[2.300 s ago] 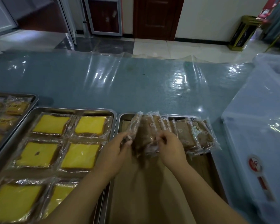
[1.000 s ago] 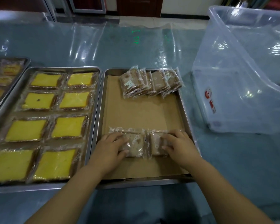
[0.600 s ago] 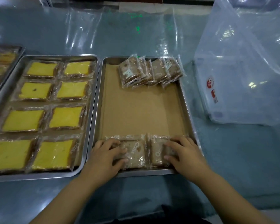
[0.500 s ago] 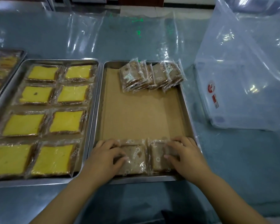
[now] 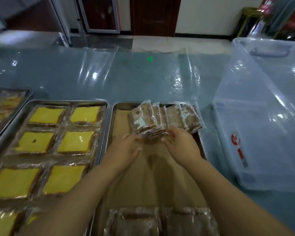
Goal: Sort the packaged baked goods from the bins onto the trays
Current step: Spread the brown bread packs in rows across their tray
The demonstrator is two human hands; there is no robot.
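A steel tray (image 5: pixel 113 116) lined with brown paper sits in the middle. At its far end leans a stack of brown packaged cakes (image 5: pixel 174 116). Two brown packages (image 5: pixel 138 220) (image 5: pixel 189 220) lie flat side by side at the near end. My right hand (image 5: pixel 182 145) pinches the near edge of a brown package at the front of the stack. My left hand (image 5: pixel 124 150) reaches the stack's near-left corner with its fingertips, thumb spread; blur hides whether it grips anything.
A tray of yellow packaged cakes (image 5: pixel 46 143) lies directly to the left, with another tray (image 5: pixel 7 103) beyond it at the far left. A large clear plastic bin (image 5: pixel 262 130) stands tilted on the right. Wrinkled clear plastic sheet (image 5: pixel 143 79) covers the blue table.
Both hands left the two brown packages laid flat at the tray's near end and moved forward to the stack at the far end. The view tilted up.
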